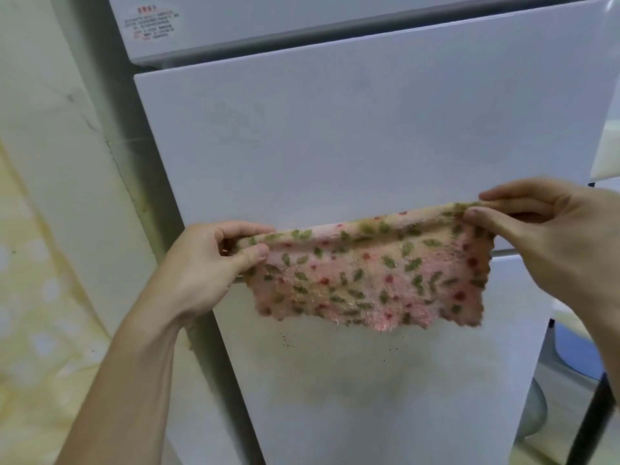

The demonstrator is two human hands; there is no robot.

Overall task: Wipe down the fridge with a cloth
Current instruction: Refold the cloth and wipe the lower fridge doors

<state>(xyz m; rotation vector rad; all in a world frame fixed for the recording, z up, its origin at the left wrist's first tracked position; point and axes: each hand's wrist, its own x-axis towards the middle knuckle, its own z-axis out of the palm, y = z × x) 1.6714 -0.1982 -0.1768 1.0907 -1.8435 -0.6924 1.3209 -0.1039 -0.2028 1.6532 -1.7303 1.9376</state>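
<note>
Head view: two hands stretch a cloth [365, 276] in front of the fridge [335, 135].
The left hand [204, 263] and right hand [550, 233] pinch its top corners between thumb and curled fingers; the rest hangs below them.

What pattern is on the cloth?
Pink cloth with green leaves and red dots; head view.
</note>
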